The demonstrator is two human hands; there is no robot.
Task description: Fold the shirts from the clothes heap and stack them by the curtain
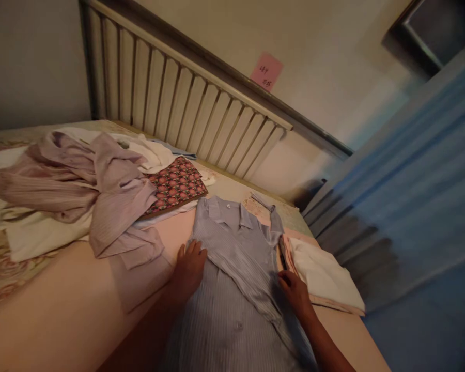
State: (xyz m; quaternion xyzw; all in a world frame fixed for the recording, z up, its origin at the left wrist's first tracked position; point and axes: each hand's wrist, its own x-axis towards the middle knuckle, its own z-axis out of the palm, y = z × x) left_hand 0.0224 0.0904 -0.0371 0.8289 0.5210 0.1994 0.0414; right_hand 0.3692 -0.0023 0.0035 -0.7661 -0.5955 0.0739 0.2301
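A blue-grey ribbed, collared garment (pixel 232 289) lies face up on the bed in front of me, its collar toward the headboard. A sleeve (pixel 276 219) sticks out beyond its right shoulder. My left hand (pixel 189 268) rests on the garment's left edge, palm down with fingers stretched out. At the opposite side, my right hand (pixel 294 289) has its fingers curled together beside the right edge. Whether any cloth is between those fingers is hidden from me. A slanting fold crosses the garment's front between my hands.
Crumpled mauve clothing (pixel 116 181) is heaped with white cloth at the left. Beside it lies a red patterned folded cloth (pixel 182 183). A folded white cloth with pink edging (pixel 325 274) lies at the right. A slatted headboard (pixel 178 98) and blue curtain (pixel 403 206) border the bed.
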